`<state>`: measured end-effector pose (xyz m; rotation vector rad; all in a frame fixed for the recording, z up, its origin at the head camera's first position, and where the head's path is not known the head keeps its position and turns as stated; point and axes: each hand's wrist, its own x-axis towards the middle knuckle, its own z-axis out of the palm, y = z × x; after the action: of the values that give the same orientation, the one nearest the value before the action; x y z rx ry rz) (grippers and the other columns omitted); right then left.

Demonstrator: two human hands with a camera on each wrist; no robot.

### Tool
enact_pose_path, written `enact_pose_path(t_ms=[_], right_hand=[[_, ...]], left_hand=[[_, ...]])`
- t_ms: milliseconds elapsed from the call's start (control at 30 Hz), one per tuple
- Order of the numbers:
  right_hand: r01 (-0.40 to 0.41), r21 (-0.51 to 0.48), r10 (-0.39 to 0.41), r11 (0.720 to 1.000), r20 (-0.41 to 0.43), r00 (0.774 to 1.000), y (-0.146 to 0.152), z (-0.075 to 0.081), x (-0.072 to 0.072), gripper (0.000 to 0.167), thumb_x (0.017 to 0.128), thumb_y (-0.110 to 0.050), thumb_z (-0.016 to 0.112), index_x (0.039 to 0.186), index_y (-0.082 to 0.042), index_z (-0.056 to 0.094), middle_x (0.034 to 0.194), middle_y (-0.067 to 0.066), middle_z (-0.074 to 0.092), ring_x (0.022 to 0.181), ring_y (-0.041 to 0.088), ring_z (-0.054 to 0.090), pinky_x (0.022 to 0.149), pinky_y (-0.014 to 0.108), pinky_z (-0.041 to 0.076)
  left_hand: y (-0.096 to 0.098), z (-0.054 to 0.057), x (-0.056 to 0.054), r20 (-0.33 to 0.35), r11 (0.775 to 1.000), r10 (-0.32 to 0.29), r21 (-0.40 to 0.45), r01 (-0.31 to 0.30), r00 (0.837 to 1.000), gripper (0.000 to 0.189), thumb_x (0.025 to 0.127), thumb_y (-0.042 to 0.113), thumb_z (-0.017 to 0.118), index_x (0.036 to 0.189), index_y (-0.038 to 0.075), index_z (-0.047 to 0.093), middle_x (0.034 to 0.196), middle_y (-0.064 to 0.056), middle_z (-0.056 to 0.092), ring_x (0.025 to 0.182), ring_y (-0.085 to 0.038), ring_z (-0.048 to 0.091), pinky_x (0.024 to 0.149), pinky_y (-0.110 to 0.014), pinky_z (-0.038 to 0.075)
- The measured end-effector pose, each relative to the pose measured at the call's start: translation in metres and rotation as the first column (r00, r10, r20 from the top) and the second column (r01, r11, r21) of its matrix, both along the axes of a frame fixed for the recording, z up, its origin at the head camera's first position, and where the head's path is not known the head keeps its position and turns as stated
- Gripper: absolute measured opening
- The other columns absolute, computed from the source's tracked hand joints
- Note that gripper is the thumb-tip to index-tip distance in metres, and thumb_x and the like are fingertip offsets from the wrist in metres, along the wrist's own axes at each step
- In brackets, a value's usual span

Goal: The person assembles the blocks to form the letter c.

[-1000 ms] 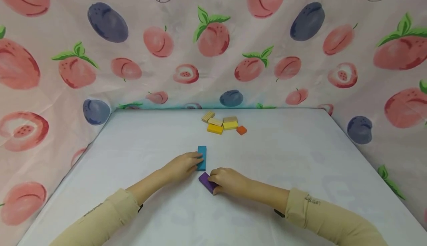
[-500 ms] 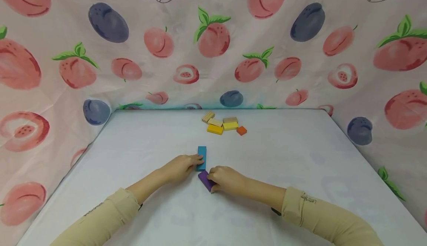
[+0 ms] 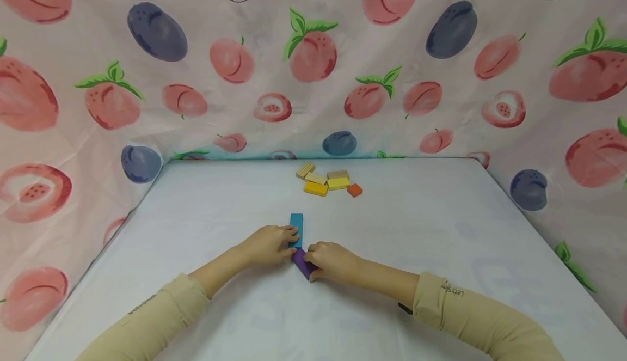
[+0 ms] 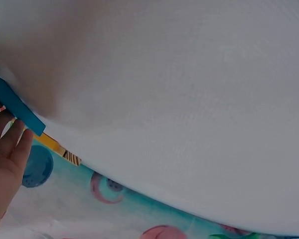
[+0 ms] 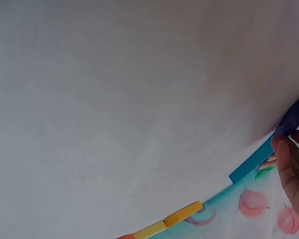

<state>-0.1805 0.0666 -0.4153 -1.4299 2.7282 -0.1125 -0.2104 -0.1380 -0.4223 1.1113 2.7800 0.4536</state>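
A blue wooden block (image 3: 296, 221) lies lengthwise on the white-covered table. The fingers of my left hand (image 3: 268, 245) rest on it, and the thumb reaches its near end, beside the purple block. In the left wrist view those fingers (image 4: 9, 142) lie fairly straight along the blue block (image 4: 17, 107). My right hand (image 3: 337, 262) pinches a purple block (image 3: 301, 263), set at a slant, its far end against the blue block's near end. Only part of the purple block (image 5: 293, 117) shows in the right wrist view, at the edge, with my right fingers (image 5: 289, 167) against it.
Farther back lie an orange-yellow block (image 3: 315, 189), a pale yellow block (image 3: 338, 184), several plain wood-coloured blocks (image 3: 316, 178) and a small orange block (image 3: 355, 190). A fruit-printed cloth (image 3: 313, 110) rises behind the table (image 3: 416, 214).
My right hand has moved the purple block slightly left and away from me, up to the blue block. My left thumb has shifted right to the joint; the blue block has barely moved.
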Motion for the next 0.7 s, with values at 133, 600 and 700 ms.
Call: enact_pose_path(t_ms=[133,600,700], right_hand=[[0.015,-0.013,-0.014,1.0,0.02,1.0,0.001,-0.001,0.0,0.032,0.078,-0.029,0.076,0.098,-0.006,0.067,0.09,0.004,0.068,0.076,0.01,0.057,0.07,0.018,0.049],[0.087,-0.088,-0.065,0.992,0.223,0.973,0.011,0.001,-0.004,0.041,0.076,-0.027,0.078,0.106,-0.005,0.061,0.097,0.004,0.067,0.083,0.008,0.058,0.078,0.022,0.05],[0.116,-0.095,-0.089,0.989,0.249,0.964,0.015,0.002,-0.006,0.043,0.075,-0.028,0.079,0.108,-0.005,0.061,0.1,0.004,0.067,0.086,0.01,0.058,0.081,0.024,0.051]], left_hand=[[0.003,0.0,0.002,-0.031,0.999,0.031,-0.033,-0.032,0.999,0.053,0.085,0.045,0.066,0.119,0.003,0.064,0.13,-0.015,0.058,0.123,-0.031,0.053,0.099,-0.046,0.044],[0.008,-0.003,0.004,-0.102,0.995,0.069,-0.063,-0.076,0.992,0.064,0.076,0.053,0.071,0.116,0.003,0.066,0.126,-0.015,0.06,0.119,-0.03,0.057,0.093,-0.044,0.049],[0.009,-0.002,0.005,-0.088,0.994,0.08,-0.071,-0.086,0.993,0.064,0.076,0.053,0.071,0.117,0.003,0.065,0.127,-0.014,0.06,0.12,-0.03,0.056,0.093,-0.045,0.048]])
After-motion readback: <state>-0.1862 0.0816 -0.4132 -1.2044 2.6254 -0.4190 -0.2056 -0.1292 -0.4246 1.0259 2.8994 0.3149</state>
